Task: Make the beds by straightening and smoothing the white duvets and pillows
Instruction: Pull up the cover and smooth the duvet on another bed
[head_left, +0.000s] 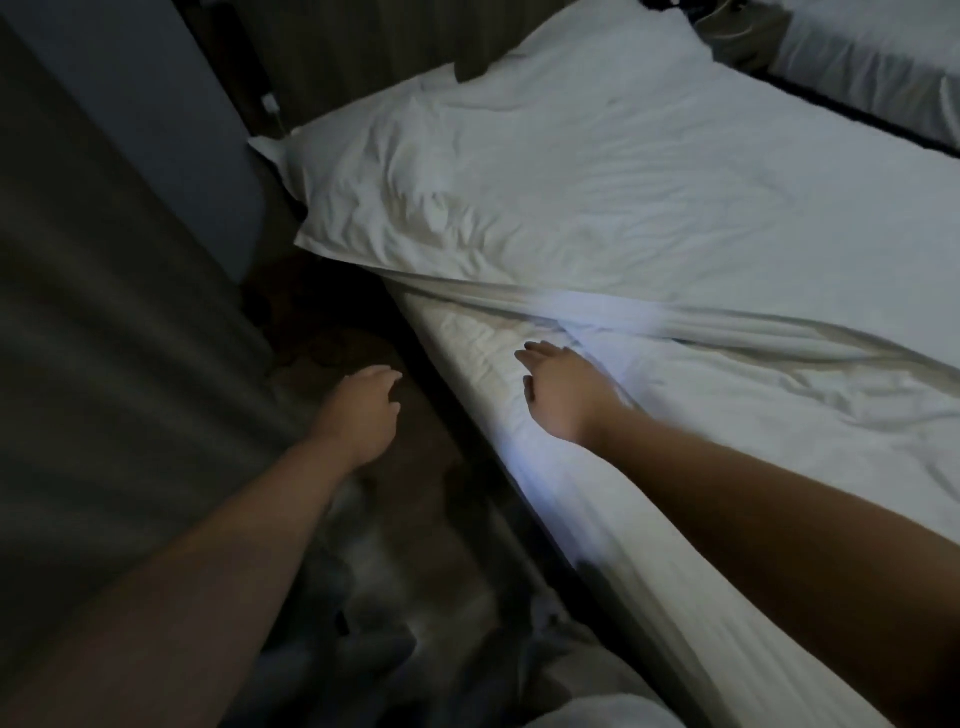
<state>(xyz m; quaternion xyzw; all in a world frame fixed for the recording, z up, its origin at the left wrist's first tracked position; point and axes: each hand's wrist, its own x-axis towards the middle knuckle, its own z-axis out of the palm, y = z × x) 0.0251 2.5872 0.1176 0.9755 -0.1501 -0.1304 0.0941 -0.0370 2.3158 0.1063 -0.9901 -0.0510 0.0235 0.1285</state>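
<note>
Head view, single angle, dim and slightly blurred.

Task items: crumpled white pillow (431, 208) at the head end of the near bed, one corner hanging over the side; second white pillow (597, 57) behind it; creased white duvet (727, 223) spread across the bed, near edge bunched into a ridge running diagonally just beyond the right hand (563, 389); pale quilted mattress side (467, 343) exposed below that ridge; second white bed (872, 67) top right, well apart across a dark gap.

Risks, as judgement: grabbing only the top layer of the ridge likely to pull one ply and leave the fold trapped inside; tugging one-handed toward the dark floor (426, 467) likely to skew the duvet and drag the pillow off the side by its overhanging corner; low light hiding creases, so easy to call it smooth too soon; dark clutter (363, 639) low on the floor, not identifiable, possible snag or trip.

Fingers: right hand palm down over the mattress edge, fingers straight and slightly spread, tips reaching toward the ridge, gripping nothing; contact with the fabric not resolvable. Left hand (363, 410) out over the floor gap beside the bed, clear of all bedding, fingers loosely curled, thumb apart, holding nothing; grey curtain (104, 338) to its left, untouched.
</note>
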